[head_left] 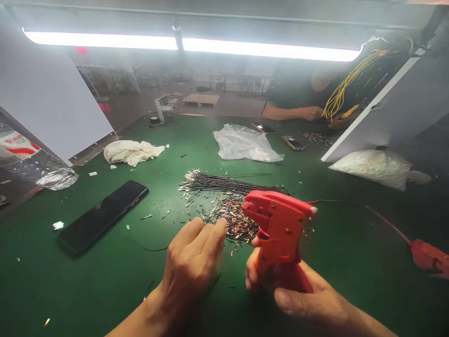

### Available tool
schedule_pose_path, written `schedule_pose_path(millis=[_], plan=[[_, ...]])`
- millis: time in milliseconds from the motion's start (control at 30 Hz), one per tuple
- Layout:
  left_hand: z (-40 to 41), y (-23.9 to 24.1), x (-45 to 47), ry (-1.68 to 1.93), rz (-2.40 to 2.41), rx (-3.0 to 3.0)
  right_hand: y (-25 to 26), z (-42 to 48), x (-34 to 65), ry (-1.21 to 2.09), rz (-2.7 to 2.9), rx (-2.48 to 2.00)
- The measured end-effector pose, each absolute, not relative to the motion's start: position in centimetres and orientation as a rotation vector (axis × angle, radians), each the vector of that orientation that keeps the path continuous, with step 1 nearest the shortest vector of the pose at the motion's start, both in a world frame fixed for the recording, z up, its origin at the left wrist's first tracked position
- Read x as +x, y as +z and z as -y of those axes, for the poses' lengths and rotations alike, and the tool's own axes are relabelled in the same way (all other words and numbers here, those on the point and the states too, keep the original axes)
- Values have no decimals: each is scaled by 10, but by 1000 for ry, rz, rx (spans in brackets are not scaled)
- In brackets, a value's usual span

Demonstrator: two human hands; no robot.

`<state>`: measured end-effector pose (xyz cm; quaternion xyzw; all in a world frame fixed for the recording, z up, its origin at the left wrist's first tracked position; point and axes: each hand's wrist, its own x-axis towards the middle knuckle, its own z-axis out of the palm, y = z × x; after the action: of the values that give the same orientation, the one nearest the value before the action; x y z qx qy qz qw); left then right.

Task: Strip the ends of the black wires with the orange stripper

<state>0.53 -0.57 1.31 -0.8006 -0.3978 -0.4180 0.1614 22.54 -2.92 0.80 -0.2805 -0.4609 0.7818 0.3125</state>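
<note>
My right hand (298,290) is wrapped round the handle of a red pistol-shaped wire stripper (282,229), its jaws pointing left. My left hand (196,252) is closed, just left of the stripper. A thin black wire (147,248) with a small terminal at its far end runs out from the left side of that fist; the fingertips themselves are hidden. Beyond both hands is a heap of cut insulation and copper scraps (240,217). Behind the heap lies a bundle of black wires (217,181) with metal terminals at the left ends.
A black phone (105,215) and a plastic bottle (38,164) lie at left, near a white cloth (131,152). Farther back is a clear plastic bag (245,142). At right are a stuffed bag (375,166) and a red tool (430,257). A co-worker's hand (312,113) is near yellow wires (340,93).
</note>
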Motion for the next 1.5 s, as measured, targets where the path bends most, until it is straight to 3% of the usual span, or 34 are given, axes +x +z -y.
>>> schedule_pose_path(millis=[500, 1100, 1500], plan=[[25, 26, 19, -1225, 1075, -2367, -4, 31, 203, 2005, 1261, -695], [28, 19, 24, -1250, 1088, -2368, -11, 40, 199, 2080, 970, -852], [23, 16, 28, -1184, 1127, -2325, -9, 39, 193, 1932, 985, -1100]])
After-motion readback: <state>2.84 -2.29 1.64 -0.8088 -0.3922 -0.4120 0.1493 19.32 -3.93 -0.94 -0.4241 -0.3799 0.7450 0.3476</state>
